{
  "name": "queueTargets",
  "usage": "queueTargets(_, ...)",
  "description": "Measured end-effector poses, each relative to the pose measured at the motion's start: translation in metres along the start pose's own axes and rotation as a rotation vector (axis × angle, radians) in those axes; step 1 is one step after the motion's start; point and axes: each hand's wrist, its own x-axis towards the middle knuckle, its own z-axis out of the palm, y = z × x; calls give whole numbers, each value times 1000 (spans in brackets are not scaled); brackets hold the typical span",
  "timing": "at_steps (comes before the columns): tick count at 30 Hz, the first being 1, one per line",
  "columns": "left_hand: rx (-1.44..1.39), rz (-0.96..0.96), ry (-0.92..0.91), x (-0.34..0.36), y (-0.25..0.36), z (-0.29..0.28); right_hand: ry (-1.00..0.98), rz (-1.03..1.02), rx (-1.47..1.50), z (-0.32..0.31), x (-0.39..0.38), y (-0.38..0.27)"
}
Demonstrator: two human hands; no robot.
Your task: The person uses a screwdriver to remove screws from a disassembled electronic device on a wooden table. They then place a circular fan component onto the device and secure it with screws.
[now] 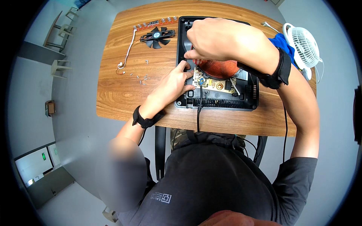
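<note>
An open black appliance housing (249, 101) holds a round copper coil (218, 67), a tan circuit board (215, 84) and a metal heat sink (243, 75). My right hand (203, 39) is closed above the coil's left side, its fingers round something mostly hidden, with a bit of red showing beneath them. My left hand (175, 84) rests on the housing's left edge beside the board, fingers apart. A black cable (199, 118) runs from the board over the front edge.
A black fan (157, 42), an orange button board (142, 27) with white wire and several screws (144, 80) lie on the left of the wooden table (117, 101). A white desk fan (303, 45) and blue cloth (283, 43) are at the right. Stools (60, 69) stand beyond.
</note>
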Motion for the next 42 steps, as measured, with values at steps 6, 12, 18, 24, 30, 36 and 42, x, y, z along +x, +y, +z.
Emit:
queueTargets(6,-11,-48,-27,1,1,0,86,63,-90,13,4,-2)
queueTargets(12,-26,-59,-45,3,0,-1,201,-67,11,27,-4,18)
queueTargets(18,-22,-145,-144,18,6,-15,34,-12,-1,12,-6,17)
queueTargets(24,41,-60,-153,22,-1,-13,38,-6,19,13,-10,19)
queueTargets(30,-7,-14,-151,24,-6,-10,53,-29,26,13,-9,20)
queueTargets(36,-89,10,-66,24,-18,1,24,-18,21,10,-8,15)
queueTargets(42,-105,33,-39,23,-22,3,37,-37,-11,10,-7,14)
